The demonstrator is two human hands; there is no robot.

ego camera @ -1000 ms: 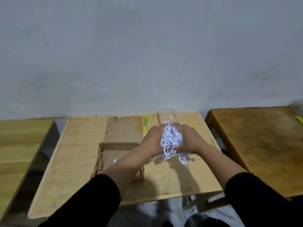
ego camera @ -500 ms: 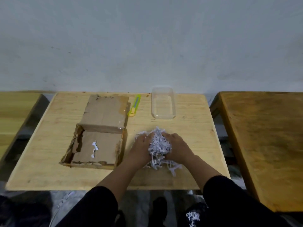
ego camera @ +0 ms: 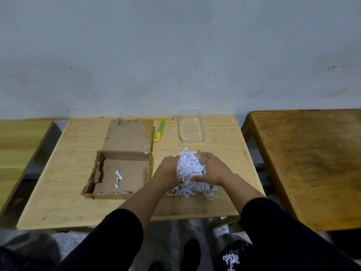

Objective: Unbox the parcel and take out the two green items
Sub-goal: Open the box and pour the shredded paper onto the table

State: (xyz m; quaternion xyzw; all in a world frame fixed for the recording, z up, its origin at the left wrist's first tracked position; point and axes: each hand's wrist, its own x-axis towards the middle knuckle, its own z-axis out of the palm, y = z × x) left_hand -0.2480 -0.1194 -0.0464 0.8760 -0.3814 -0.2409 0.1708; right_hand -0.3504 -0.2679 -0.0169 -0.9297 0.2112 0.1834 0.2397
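Observation:
An opened cardboard parcel (ego camera: 119, 173) lies on the light wooden table (ego camera: 64, 192), its flap folded back toward the wall. Inside it I see only a small scrap of white paper (ego camera: 118, 178). To its right a heap of white shredded paper (ego camera: 190, 169) rests on the table. My left hand (ego camera: 166, 171) and my right hand (ego camera: 213, 169) press against the heap from both sides, cupping it. No green items show; the heap hides whatever is inside it.
A green and yellow box cutter (ego camera: 159, 130) lies beside the parcel's flap. A clear plastic tray (ego camera: 190, 126) stands at the far edge. A darker wooden table (ego camera: 312, 163) stands to the right, another (ego camera: 17, 143) to the left. Shredded paper bits lie on the floor.
The bundle of shredded paper was held up above the table a second ago; it now rests on the table right of the parcel, with both hands still around it. The camera tilted downward.

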